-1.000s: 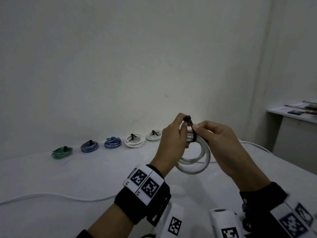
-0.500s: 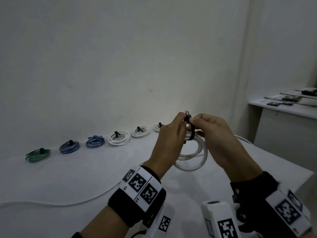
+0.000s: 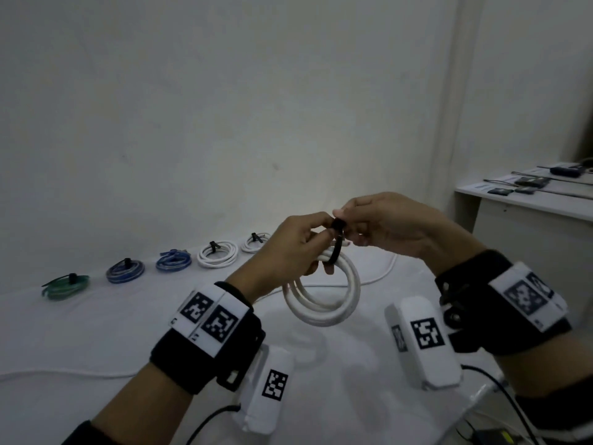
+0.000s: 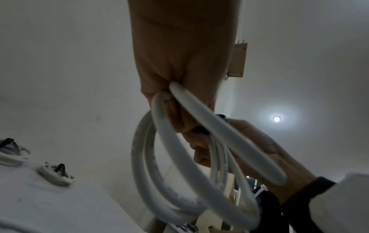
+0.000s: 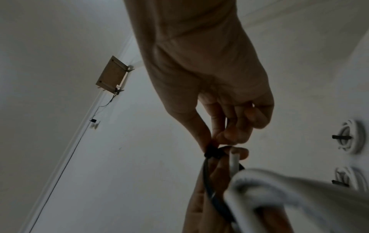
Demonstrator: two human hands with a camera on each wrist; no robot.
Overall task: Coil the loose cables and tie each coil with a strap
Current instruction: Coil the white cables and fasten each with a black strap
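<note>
Pinching the black strap (image 3: 337, 242) at its buckle, the right hand (image 3: 394, 229) meets the left hand (image 3: 288, 248) above the white table (image 3: 96, 332); the two hands touch at the fingertips. The left hand's fingers curl round the top of the white cable coil (image 3: 324, 300), which hangs free below both hands, clear of the table, with the strap looped round its strands. In the left wrist view the coil (image 4: 179, 181) dangles in several loose loops from the closed fingers. Each wrist wears a black band with white blocks printed with square black-and-white marker patterns; no readable words show on them.

Along the table's far edge, against the wall, lie five strapped coils in a row: a green coil (image 3: 65, 284), two blue coils (image 3: 125, 271) and two white coils (image 3: 217, 253). One loose white cable (image 3: 64, 375) trails across the near left of the table. At far right a side table (image 3: 526, 203) carries small dark devices, too small to identify.
</note>
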